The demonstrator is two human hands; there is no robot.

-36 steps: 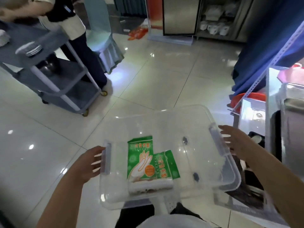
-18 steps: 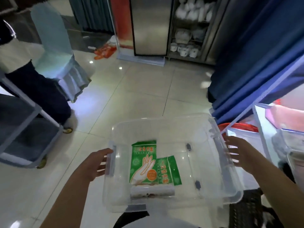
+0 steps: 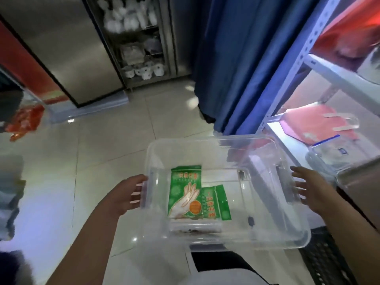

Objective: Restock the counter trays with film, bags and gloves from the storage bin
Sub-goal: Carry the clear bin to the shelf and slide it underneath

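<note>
I carry a clear plastic storage bin (image 3: 218,145) in front of me above the tiled floor. My left hand (image 3: 125,195) grips its left handle and my right hand (image 3: 312,192) grips its right handle, fingers curled under the rim. Inside lie two green packs of disposable gloves (image 3: 185,194), one overlapping the other, near the bin's front. Under them lies a clear roll or pack, too blurred to name.
A grey metal shelving rack (image 3: 320,64) stands at the right with red bags (image 3: 314,124) and a clear container (image 3: 337,159) on it. A blue curtain (image 3: 232,58) hangs ahead. A steel cabinet (image 3: 139,42) with white ware stands at the back. A black crate (image 3: 327,258) sits at the lower right.
My view has swung right: the trolley and the person at the left have gone out of sight, and the shelving rack now fills the right. Both hands still hold the bin.
</note>
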